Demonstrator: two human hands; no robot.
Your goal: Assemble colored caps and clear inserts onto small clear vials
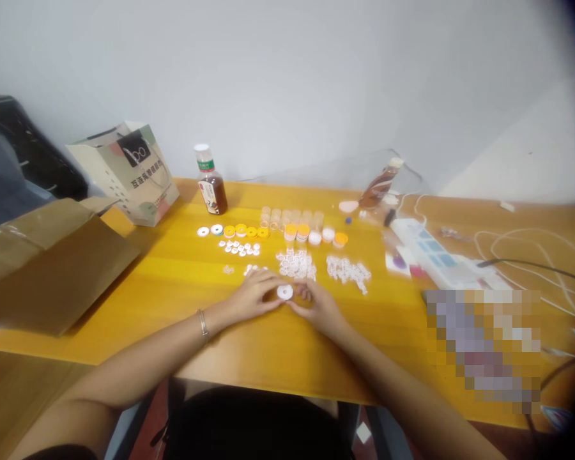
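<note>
Between my two hands, just above the table, is a small white disc (284, 292) with a hole in its middle. My left hand (257, 294) pinches its left edge between thumb and fingers. On the other side my right hand (317, 305) has its thumb and curled fingers at the disc's right edge. Just beyond the hands lie a pile of small clear pieces (296, 264) and a second pile of clear pieces (349, 269). Small white pieces (239, 248) form rows to the left. Behind them stand yellow and white discs (241, 230) and clear round cups (292, 219).
An open cardboard box (62, 268) and a paper bag (141, 176) occupy the left. A dark drink bottle (213, 191) stands at the back; another bottle (381, 185) leans at back right. A power strip (426, 249) with loose cables lies on the right, beside a pixelated area.
</note>
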